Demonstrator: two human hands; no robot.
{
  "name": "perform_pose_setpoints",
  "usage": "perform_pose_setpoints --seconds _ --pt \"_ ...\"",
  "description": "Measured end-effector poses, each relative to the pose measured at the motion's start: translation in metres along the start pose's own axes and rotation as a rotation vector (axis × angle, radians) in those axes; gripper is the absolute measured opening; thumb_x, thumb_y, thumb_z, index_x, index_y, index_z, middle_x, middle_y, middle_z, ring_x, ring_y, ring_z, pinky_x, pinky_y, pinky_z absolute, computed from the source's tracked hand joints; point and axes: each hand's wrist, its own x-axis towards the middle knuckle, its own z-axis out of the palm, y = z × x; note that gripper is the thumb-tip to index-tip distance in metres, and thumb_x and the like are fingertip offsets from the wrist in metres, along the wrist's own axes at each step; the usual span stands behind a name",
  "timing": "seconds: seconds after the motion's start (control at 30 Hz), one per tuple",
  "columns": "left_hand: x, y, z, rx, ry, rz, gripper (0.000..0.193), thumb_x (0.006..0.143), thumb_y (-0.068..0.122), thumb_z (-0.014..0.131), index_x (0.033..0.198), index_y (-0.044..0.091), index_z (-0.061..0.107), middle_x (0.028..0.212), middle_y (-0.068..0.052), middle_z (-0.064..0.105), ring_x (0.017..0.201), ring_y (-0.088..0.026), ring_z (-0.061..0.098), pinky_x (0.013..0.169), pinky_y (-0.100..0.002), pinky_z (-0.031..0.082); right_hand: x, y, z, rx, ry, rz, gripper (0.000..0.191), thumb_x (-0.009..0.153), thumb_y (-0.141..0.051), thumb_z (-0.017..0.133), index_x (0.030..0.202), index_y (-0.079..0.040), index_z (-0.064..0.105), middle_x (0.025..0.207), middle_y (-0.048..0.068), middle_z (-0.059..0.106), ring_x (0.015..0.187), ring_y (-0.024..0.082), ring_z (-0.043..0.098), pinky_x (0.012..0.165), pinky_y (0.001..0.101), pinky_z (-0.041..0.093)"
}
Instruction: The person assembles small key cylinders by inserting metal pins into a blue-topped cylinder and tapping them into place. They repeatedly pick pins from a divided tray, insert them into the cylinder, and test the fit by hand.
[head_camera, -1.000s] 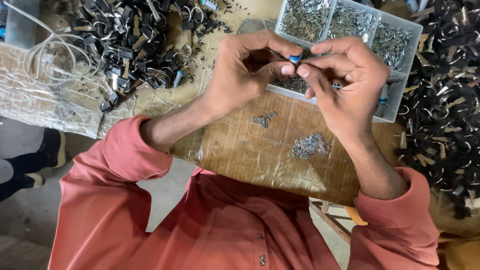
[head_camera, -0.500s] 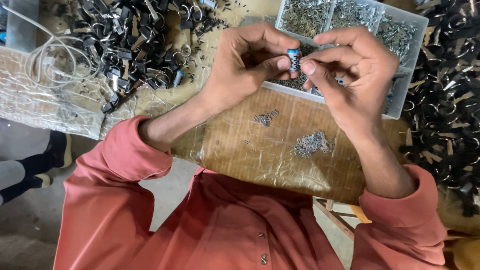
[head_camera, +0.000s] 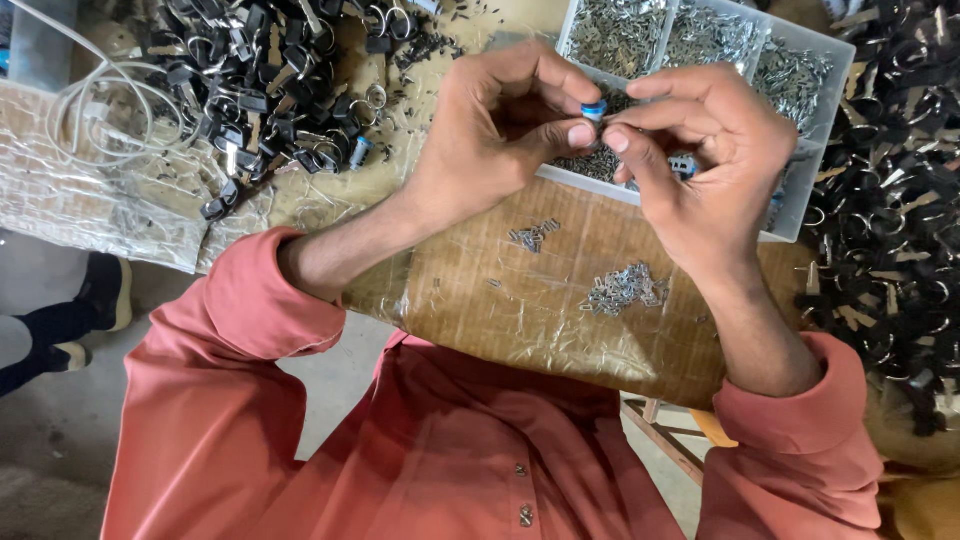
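Observation:
My left hand (head_camera: 490, 135) and my right hand (head_camera: 715, 165) meet fingertip to fingertip above the table. Between them they pinch a small blue-capped part (head_camera: 594, 108): my left thumb and forefinger grip it, and my right thumb and forefinger press on it from the other side. Another bluish bit (head_camera: 685, 165) sits tucked in my right palm. Just beyond the hands stands a clear compartment tray (head_camera: 812, 150) filled with small metal pins. I cannot tell whether a pin is held between the fingers.
Loose metal pins lie in two little heaps (head_camera: 625, 288) (head_camera: 533, 236) on the plastic-wrapped wooden table (head_camera: 470, 300). Piles of black parts lie at the far left (head_camera: 270, 80) and at the right (head_camera: 890, 220). A white cable (head_camera: 95, 105) coils at the left.
Both hands stay together on the blue-capped part; the fingers have shifted slightly around it. Nothing was picked up or put down.

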Motion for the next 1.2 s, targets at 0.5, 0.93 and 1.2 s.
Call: perform_pose_setpoints --seconds 0.5,0.93,1.2 --pt "-0.001 0.005 -0.002 0.205 0.006 0.065 0.021 0.099 -0.016 0.07 0.115 -0.002 0.067 0.105 -0.007 0.074 0.099 -0.01 0.074 0.085 -0.024 0.065 0.015 -0.013 -0.005 -0.023 -0.092 0.189 0.025 0.098 0.004 0.074 0.118 0.008 0.059 0.094 0.016 0.074 0.076 0.012 0.071 0.066 0.0224 0.057" --pt "0.002 -0.006 -0.007 -0.109 -0.066 -0.065 0.021 0.104 -0.015 0.064 0.121 -0.002 0.064 0.111 -0.01 0.073 0.098 -0.013 0.074 0.087 -0.026 0.066 0.018 0.012 0.007 -0.859 -0.165 -0.275 0.009 0.078 -0.003 0.084 0.078 -0.001 0.075 0.075 0.012 0.068 0.064 0.019 0.062 0.061 0.0299 0.049" --pt "0.0 -0.006 -0.01 -0.102 -0.053 0.003 0.013 0.11 -0.007 0.064 0.123 -0.004 0.065 0.11 -0.01 0.074 0.1 -0.014 0.075 0.088 -0.026 0.065 0.009 0.002 -0.011 -0.496 -0.119 -0.193 0.01 0.098 0.015 0.07 0.102 0.007 0.073 0.092 0.014 0.074 0.082 0.016 0.074 0.07 0.0273 0.052"
